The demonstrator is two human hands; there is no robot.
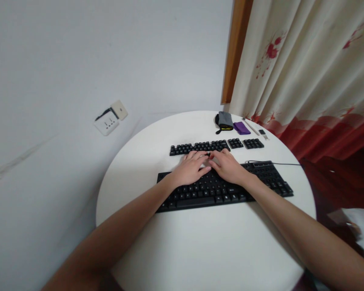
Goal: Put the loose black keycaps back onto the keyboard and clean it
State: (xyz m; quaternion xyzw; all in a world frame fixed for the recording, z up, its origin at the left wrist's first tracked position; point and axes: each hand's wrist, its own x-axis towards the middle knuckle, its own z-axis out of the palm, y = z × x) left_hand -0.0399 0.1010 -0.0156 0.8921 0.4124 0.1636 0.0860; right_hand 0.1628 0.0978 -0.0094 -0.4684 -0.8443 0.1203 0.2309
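A black keyboard (204, 193) lies on the white round table (206, 242), and part of its upper area shows no keycaps. Behind it, loose black keycaps (197, 147) are laid out in rows, with two smaller groups to their right. My left hand (189, 171) reaches over the keyboard's back edge, fingers stretched towards the keycap rows and thumb apart. Facing it, my right hand (229, 167) has its fingers bent in a pinch. A small dark piece, seemingly a keycap (208, 154), shows at the fingertips, partly hidden.
At the table's back right lie a grey and black folded cloth or pouch (225, 121), a purple cloth (242, 128), a thin light-coloured stick (252, 127) and a small tool (263, 134). A cable (286, 164) runs off the right edge. Wall and curtain stand behind.
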